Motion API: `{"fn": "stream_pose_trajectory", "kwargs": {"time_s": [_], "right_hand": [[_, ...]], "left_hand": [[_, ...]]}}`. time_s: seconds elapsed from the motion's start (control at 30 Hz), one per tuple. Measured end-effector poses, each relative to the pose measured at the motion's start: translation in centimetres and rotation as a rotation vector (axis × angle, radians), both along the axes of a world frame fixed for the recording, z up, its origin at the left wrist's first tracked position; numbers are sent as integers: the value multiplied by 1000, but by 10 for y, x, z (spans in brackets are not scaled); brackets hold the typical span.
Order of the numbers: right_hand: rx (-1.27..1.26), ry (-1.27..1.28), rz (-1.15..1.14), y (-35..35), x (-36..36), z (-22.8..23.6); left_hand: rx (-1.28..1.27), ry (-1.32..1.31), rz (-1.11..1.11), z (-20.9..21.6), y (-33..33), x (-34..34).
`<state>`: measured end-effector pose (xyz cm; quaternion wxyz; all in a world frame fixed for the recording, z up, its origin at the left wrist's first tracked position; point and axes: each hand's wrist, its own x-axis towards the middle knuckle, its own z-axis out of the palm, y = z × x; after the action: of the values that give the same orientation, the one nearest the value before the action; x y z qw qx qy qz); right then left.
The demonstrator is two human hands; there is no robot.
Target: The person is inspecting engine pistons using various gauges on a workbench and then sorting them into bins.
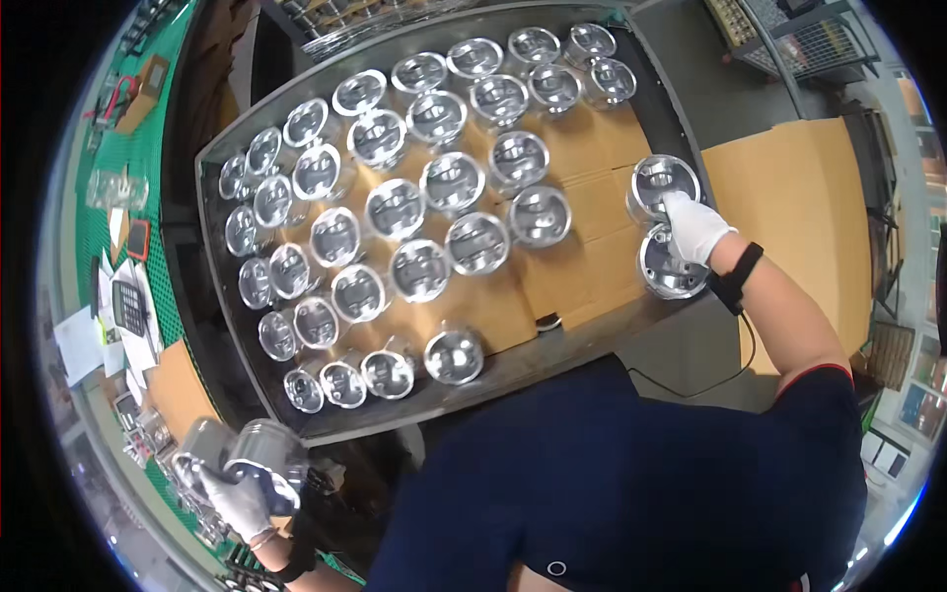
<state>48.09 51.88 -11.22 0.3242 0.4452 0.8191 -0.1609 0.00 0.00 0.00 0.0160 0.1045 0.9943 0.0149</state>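
My left hand [237, 505], in a white glove, is closed on two shiny metal pistons, a left piston [205, 444] and a right piston [268, 454], at the lower left beside the tray. Its fingertips are partly hidden by them. At the tray's right end my right hand [696, 229], also gloved, has its fingers bent into the open underside of an upper piston [671, 178]. A lower piston [673, 264] sits just below that one, partly covered by the hand. Several more pistons [396, 209] stand in rows on cardboard in the dark-walled tray [552, 347].
On the left a green bench [123, 148] carries a calculator [128, 306], papers [81, 345] and a small cardboard box [148, 94]. A cardboard sheet [789, 197] lies right of the tray. A wire cart [819, 49] stands at the far right. A cable [691, 395] hangs from my right wrist.
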Motion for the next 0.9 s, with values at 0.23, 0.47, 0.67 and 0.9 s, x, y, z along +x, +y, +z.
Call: {"fn": "stream_pose_trajectory", "kwargs": {"time_s": [0.23, 0.47, 0.67, 0.9], "right_hand": [[-42, 147, -187, 154, 60, -75], [-70, 281, -270, 218, 67, -181], [229, 368, 42, 205, 82, -172], [-134, 296, -104, 159, 121, -155]], "left_hand": [[175, -540, -401, -21, 300, 226], [132, -639, -1026, -113, 483, 341], [-234, -582, -1217, -185, 586, 378], [-375, -451, -1138, -283, 632, 385]]}}
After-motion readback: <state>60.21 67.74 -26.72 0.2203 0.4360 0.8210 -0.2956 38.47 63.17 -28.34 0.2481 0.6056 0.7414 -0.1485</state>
